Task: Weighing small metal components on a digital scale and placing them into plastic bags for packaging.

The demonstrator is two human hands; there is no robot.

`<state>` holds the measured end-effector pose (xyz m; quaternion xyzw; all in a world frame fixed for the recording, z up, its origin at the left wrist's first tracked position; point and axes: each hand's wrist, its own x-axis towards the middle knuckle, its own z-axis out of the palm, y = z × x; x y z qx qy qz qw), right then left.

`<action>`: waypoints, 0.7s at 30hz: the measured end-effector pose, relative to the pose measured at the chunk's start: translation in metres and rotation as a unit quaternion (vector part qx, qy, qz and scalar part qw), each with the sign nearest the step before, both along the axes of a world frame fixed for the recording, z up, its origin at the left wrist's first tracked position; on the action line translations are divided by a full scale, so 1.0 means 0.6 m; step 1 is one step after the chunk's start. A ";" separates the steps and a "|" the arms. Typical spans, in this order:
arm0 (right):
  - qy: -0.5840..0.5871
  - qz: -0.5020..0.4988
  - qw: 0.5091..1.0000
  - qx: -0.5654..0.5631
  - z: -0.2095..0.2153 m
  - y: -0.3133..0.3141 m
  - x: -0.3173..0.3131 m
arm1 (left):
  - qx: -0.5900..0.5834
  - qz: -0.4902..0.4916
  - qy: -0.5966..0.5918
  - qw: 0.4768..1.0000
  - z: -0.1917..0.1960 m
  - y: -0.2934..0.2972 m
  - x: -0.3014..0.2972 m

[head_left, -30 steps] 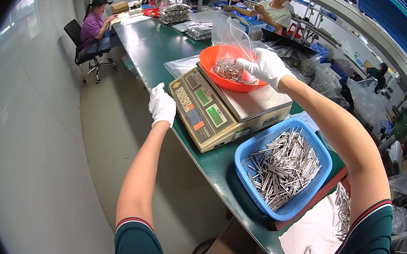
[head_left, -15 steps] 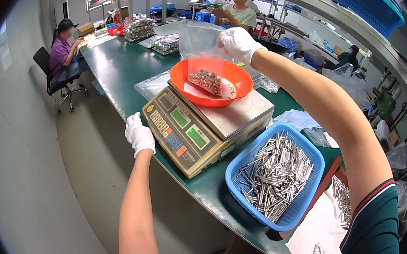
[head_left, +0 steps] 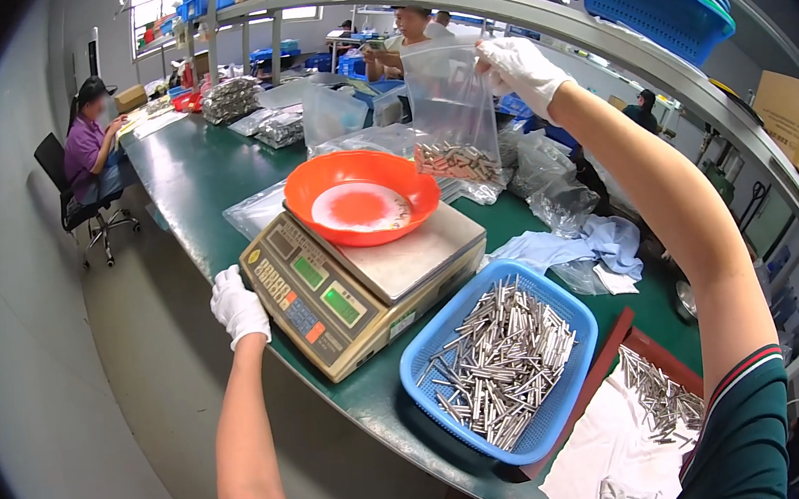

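My right hand (head_left: 525, 72), white-gloved, is closed on the top edge of a clear plastic bag (head_left: 451, 96). Short metal pins (head_left: 456, 160) lie in the bottom of the bag, which hangs beside an orange bowl (head_left: 361, 190). The bowl sits on the metal plate of a beige weighing scale (head_left: 337, 306) with lit green displays; a few small pieces lie inside its right side. My left hand (head_left: 240, 307), also gloved, rests at the table edge against the scale's left side, fingers loosely extended and holding nothing visible.
A blue plastic basket (head_left: 502, 366) full of metal pins stands near me. Beyond it, a reddish tray (head_left: 625, 322) holds white cloth and more pins. Blue cloth (head_left: 577, 247) and plastic bags lie right of the scale. A shelf (head_left: 530, 8) spans overhead; people sit farther off.
My right hand has lifted the bag of pins out of the orange bowl and to the right. My left hand stays beside the scale. The view has shifted.
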<state>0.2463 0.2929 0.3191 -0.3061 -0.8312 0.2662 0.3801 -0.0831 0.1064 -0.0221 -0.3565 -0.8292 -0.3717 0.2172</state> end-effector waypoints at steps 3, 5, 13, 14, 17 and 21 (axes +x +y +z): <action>0.022 -0.020 0.999 -0.013 0.017 0.004 0.058 | -0.003 -0.002 0.006 1.000 -0.007 0.005 -0.008; 0.000 -0.034 0.999 -0.003 0.022 0.008 0.092 | -0.006 -0.004 0.004 1.000 -0.007 0.007 -0.008; 0.007 -0.048 0.999 0.001 -0.025 0.062 0.188 | -0.027 0.029 -0.016 0.999 0.005 -0.005 0.001; 0.026 -0.046 0.998 -0.031 -0.043 0.079 0.188 | -0.025 0.045 -0.005 0.999 0.001 -0.009 -0.006; -0.008 -0.085 0.996 0.025 -0.125 0.148 0.181 | -0.041 0.064 -0.010 0.997 -0.002 -0.013 -0.009; 0.024 -0.204 0.979 0.007 -0.243 0.203 0.180 | -0.033 0.084 0.048 0.995 -0.008 -0.004 -0.010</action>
